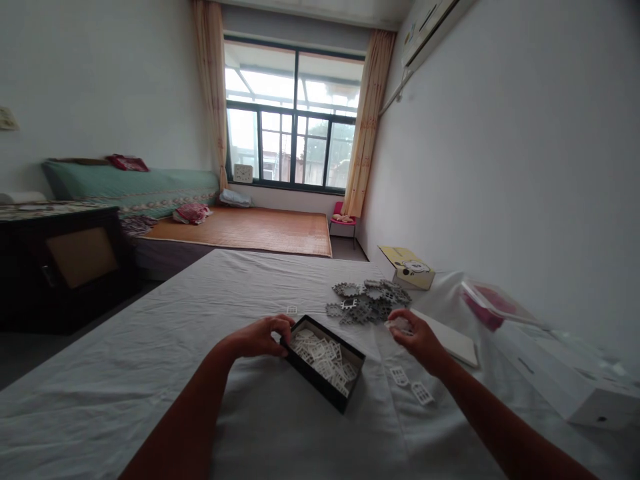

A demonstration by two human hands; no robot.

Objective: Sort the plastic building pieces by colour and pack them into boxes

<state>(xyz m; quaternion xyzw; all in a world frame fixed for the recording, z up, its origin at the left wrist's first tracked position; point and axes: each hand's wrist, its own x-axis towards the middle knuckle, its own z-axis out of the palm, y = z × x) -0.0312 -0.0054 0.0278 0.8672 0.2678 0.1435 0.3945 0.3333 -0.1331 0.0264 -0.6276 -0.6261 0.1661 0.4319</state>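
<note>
A black box (320, 385) holding many small white window-shaped pieces (320, 353) is on the cloth-covered table. My left hand (265, 335) grips the box's left corner, thumb and fingers pinched on its rim. To the right of the box, my right hand (413, 337) is closed on small white pieces (400, 325). Two loose white pieces, one (399, 375) beside another (422, 393), lie on the cloth below my right hand. One more white piece (291, 310) rests behind the box. Grey gear-edged pieces (370, 303) form a pile beyond the box.
A white flat slab (450, 337) lies to the right of my right hand. Farther right are a white box (565, 373) and a pink container with a clear lid (483, 310). At the table's back right stands a yellow box (410, 267).
</note>
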